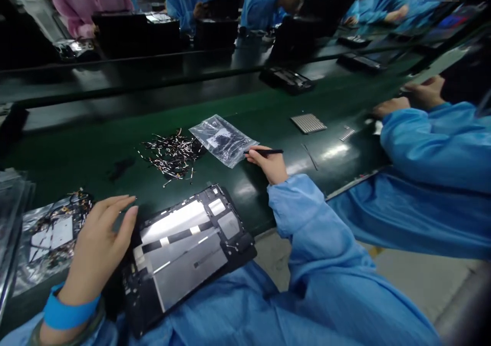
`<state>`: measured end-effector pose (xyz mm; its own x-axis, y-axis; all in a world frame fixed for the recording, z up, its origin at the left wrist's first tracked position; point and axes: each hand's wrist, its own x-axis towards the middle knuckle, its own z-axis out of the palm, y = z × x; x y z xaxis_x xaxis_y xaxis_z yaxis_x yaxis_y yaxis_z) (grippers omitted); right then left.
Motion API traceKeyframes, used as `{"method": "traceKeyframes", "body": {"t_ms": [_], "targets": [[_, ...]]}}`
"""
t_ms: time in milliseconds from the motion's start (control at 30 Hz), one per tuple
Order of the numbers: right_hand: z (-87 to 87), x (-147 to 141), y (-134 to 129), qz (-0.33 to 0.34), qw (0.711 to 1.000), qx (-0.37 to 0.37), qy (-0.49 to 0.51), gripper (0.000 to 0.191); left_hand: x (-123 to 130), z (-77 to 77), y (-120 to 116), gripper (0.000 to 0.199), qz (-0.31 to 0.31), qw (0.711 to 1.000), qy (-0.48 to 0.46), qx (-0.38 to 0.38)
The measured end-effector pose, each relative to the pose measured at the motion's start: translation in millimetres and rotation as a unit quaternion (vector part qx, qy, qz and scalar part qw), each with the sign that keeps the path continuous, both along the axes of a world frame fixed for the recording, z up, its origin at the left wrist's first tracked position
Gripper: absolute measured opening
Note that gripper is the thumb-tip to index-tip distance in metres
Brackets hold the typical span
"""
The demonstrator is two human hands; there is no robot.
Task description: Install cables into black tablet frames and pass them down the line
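My right hand (270,166) is closed on slim black tweezers (270,152), held nearly level over the table. Their left end is at the near corner of a clear plastic bag (224,140) with a white label and dark contents. My left hand (105,228), with a blue wristband, is raised at the left edge of an opened tablet (187,254), thumb and fingers apart. Grey metal plates, black flex strips and small boards show inside the tablet, which is tilted at the table's near edge, above my lap. Beyond it lies a loose heap of small cables (174,154) with pale ends.
Another bag of cables (56,233) lies at left beside stacked clear plastic trays (11,223). Right of my hand are a thin metal stick (310,156) and a ribbed grey pad (308,123). A co-worker's blue sleeve (433,146) is close at right. More people sit across the line.
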<state>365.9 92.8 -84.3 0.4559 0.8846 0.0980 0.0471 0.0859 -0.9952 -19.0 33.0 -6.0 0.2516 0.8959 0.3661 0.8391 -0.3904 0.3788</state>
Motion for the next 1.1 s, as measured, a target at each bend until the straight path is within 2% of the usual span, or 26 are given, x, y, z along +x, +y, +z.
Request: {"method": "traceKeyframes", "body": {"t_ms": [133, 233, 333, 400, 500, 600, 733, 933, 1100], "targets": [[-1.6, -8, 1, 0.018, 0.998, -0.003, -0.065, 0.034, 29, 2.4, 26, 0.04, -0.123, 0.99, 0.023, -0.066], [-1.4, -12, -1, 0.027, 0.995, 0.004, -0.101, 0.028, 59, 4.0, 49, 0.049, -0.217, 0.963, 0.064, -0.147], [-2.8, -10, 1, 0.016, 0.994, 0.007, -0.11, 0.03, 100, 5.9, 71, 0.056, -0.272, 0.938, 0.105, -0.19], [-4.2, -8, 4, 0.008, 0.993, 0.007, -0.114, 0.031, 132, 3.4, 83, 0.061, -0.283, 0.933, 0.119, -0.189], [-4.6, -7, 5, 0.006, 0.992, 0.018, -0.127, 0.027, 179, -8.6, 94, 0.063, -0.257, 0.948, 0.107, -0.151], [-3.0, -10, 2, 0.003, 0.99, 0.031, -0.138, 0.026, 207, -24.4, 100, 0.057, -0.219, 0.963, 0.095, -0.121], [-1.6, -14, 2, -0.007, 0.988, 0.036, -0.147, 0.025, 214, -36.7, 106, 0.024, -0.198, 0.97, 0.083, -0.114], [-0.2, -23, 10, 0.0, 0.985, 0.032, -0.169, 0.019, 206, -37.9, 106, 0.016, -0.193, 0.972, 0.06, -0.121], [0.8, -21, 5, 0.003, 0.983, 0.019, -0.183, 0.016, 204, -41.3, 106, 0.011, -0.21, 0.97, 0.035, -0.12]]}}
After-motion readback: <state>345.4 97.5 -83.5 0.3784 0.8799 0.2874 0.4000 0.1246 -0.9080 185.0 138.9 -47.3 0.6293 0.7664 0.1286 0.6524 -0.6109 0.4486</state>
